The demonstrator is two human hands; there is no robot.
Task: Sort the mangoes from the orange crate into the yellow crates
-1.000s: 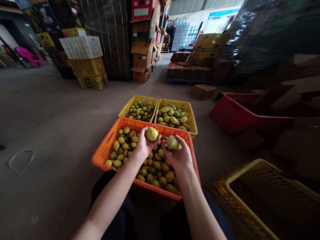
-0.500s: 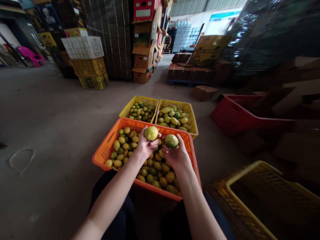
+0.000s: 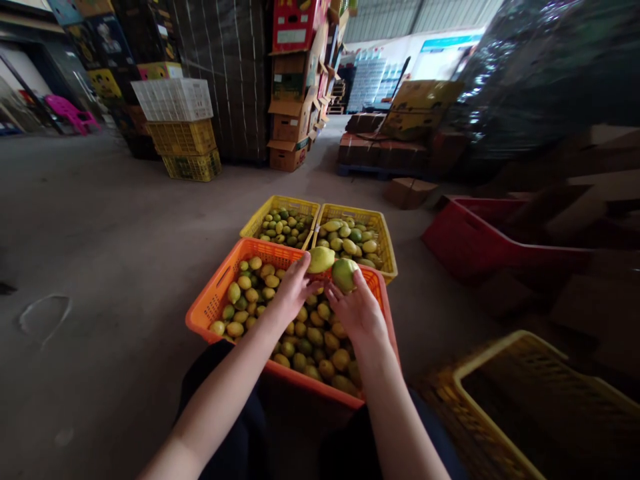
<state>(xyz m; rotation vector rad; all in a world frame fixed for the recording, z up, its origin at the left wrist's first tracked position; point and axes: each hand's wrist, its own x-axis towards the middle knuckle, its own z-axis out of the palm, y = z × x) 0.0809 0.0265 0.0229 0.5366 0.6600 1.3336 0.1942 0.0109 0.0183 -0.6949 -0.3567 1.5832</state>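
My left hand (image 3: 295, 287) holds a yellow lemon (image 3: 321, 259) at its fingertips, thumb on the near side. In my right hand (image 3: 357, 307) is a greener lemon (image 3: 345, 275), resting against the fingers and thumb. The two fruits are close together above the far rim of an orange crate (image 3: 205, 310). Many yellow and green lemons (image 3: 315, 335) lie in that crate below my wrists. Behind it stand two yellow crates side by side, the left one (image 3: 250, 220) with small greenish lemons and the right one (image 3: 387, 243) with larger ones.
At the lower right is a yellow crate (image 3: 500, 427), with a red crate (image 3: 465, 240) beyond it. A cardboard box (image 3: 410, 192) sits on the floor ahead. White and yellow stacked crates (image 3: 185, 137) stand at the back left, beside tall stacks of cartons (image 3: 287, 127).
Both lemons have moved slightly away from me and been turned in the fingers. The left one has shifted right, toward the other lemon. The view has tilted up a little.
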